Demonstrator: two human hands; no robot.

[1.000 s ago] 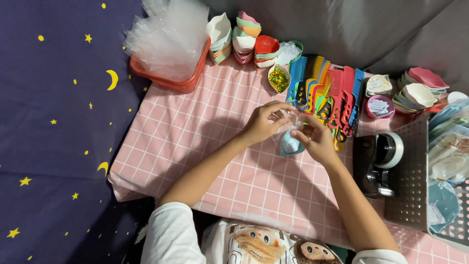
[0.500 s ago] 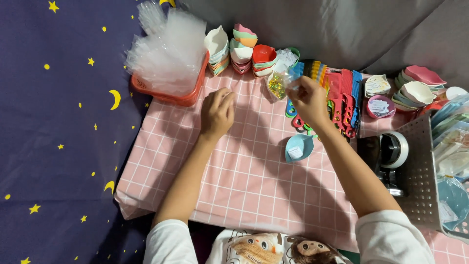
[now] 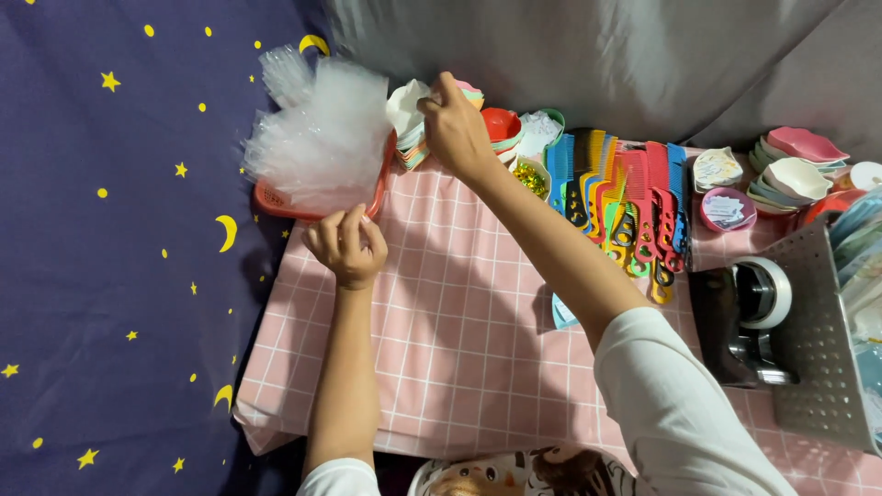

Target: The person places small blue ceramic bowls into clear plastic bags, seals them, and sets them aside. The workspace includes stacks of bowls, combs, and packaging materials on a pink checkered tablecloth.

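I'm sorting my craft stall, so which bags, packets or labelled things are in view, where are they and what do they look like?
Clear crinkled plastic bags: a bunched pile in the red tray, far left.
Small round pink dish of white paper labels: right of the combs.
Black tape dispenser with white roll: right edge, beside a perforated metal basket.

Right forearm covers most of the small blue dish. Perforated metal tray and its contents run off the right edge. Contents of the red basket hidden under the clear bags.
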